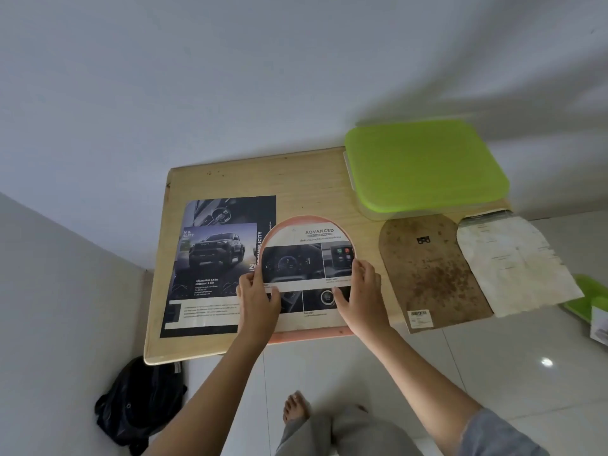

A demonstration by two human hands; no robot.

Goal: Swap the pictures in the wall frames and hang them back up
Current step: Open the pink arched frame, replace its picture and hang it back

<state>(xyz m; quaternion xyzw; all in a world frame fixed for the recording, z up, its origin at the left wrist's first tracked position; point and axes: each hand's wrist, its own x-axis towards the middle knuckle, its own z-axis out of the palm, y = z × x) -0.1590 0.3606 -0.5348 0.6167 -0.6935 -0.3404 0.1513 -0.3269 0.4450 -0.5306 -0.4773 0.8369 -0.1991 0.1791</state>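
We see a light wooden table (296,179) with rounded corners, its smooth top set against a plain pale wall. At its near edge lies an arch-shaped frame (307,335) with a salmon-pink rim, round at the top and straight along the bottom. A glossy printed picture (306,255), cut to the same arch and showing a car dashboard under the word ADVANCED, sits inside that rim. Our left hand (258,299) rests flat on the picture's left side, fingers spread and pressing at the edge rather than closed around anything. Our right hand (360,296) lies the same way on the right side, thumb on the print, fingers along the rim.

Just left of the frame, partly under it, lies a rectangular dark car brochure (214,268) with a matte sheen. To the right lies a brown arch-shaped backing board (431,271), rough and mottled with stains, a barcode label at its lower corner. Beside that is a creased, yellowed paper sheet (513,261) of similar shape. A lime-green plastic lid (424,166) with rounded corners covers a clear box at the table's far right.
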